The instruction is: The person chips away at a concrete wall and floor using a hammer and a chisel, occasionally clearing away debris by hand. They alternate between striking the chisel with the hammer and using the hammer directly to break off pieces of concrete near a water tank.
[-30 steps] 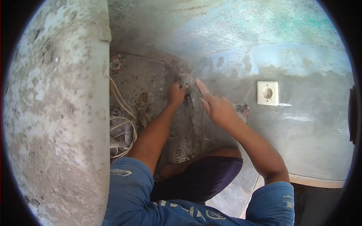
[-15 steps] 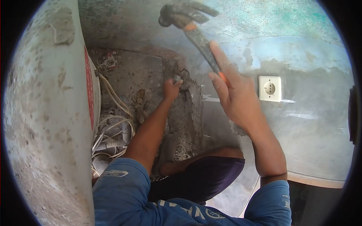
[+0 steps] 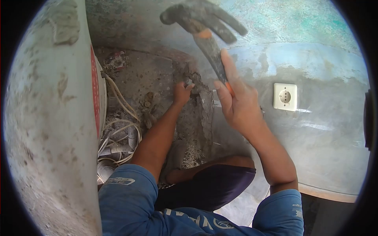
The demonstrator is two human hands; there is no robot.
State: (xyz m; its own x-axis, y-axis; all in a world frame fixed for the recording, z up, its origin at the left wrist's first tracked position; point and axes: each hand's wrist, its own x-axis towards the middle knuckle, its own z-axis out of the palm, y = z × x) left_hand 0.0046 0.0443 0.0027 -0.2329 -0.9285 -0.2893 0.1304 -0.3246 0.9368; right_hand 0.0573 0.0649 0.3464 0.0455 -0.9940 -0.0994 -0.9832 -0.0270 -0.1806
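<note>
My right hand (image 3: 242,103) is closed round the dark handle of a claw hammer (image 3: 208,49), raised in front of the wall. The hammer's grey head is at the top of the view, its claws to the right, with orange bands on the handle. Lower and further away, my left hand (image 3: 182,93) grips what looks like a chisel (image 3: 189,82); only its grey blunt end shows above the fingers. That hand rests by a rough, broken edge of masonry (image 3: 204,106). The chisel's lower end is hidden.
A large pale, dirt-spotted cylinder (image 3: 51,118) fills the left side. Beside it lie coiled white cables (image 3: 122,104) and grey pipes (image 3: 116,149) among rubble. A white wall socket (image 3: 285,96) sits right of my right hand. My bent knee (image 3: 240,161) is below.
My right hand has shifted slightly left, and the hammer has tilted, its claws lower and further right. My left hand keeps its hold at the same spot. The view has shifted slightly.
</note>
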